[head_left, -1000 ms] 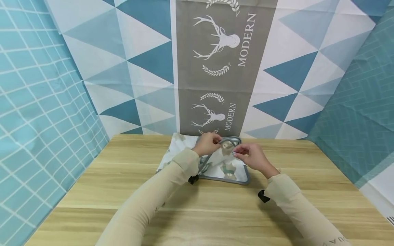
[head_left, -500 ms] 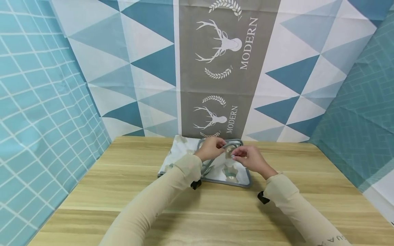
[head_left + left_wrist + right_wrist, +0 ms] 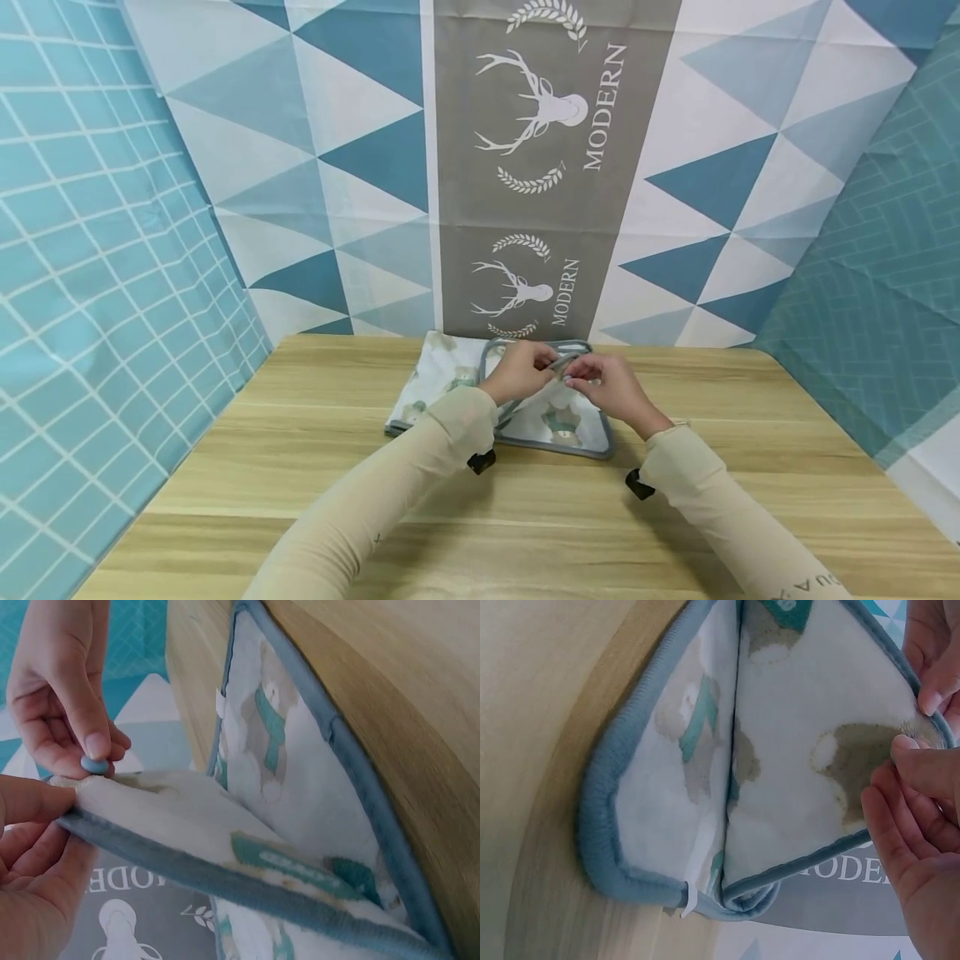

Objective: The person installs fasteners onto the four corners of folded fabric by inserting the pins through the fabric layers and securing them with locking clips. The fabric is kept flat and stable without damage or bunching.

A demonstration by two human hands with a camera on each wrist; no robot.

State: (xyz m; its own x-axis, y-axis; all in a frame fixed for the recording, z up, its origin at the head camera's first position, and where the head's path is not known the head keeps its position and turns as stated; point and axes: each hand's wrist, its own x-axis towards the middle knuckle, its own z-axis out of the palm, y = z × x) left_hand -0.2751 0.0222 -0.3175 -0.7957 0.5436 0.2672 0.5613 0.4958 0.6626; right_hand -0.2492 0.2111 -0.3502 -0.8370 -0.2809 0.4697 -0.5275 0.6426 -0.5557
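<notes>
A white padded cloth [image 3: 551, 423] with a bear print and grey-blue edging lies folded at the back of the table. My left hand [image 3: 521, 372] pinches the raised flap near its corner, thumb on one face and fingers on the other in the left wrist view. Close against it, my right hand [image 3: 611, 387] pinches a small blue round button-like piece [image 3: 94, 765] at the flap's corner. In the right wrist view that piece is hidden behind my right thumb [image 3: 904, 742]. The flap [image 3: 795, 750] stands up from the lower layer [image 3: 656, 817].
Left of the flap, more of the folded cloth [image 3: 442, 367] spreads on the wooden table [image 3: 525, 533]. A white tag [image 3: 690, 898] sticks out from the edging. Patterned fabric [image 3: 375, 167] rises behind, with blue tile-pattern sheets [image 3: 97, 292] at the sides.
My left hand has moved slightly right and down with the flap's edge, closer to my right hand. The right hand stays nearly in place.
</notes>
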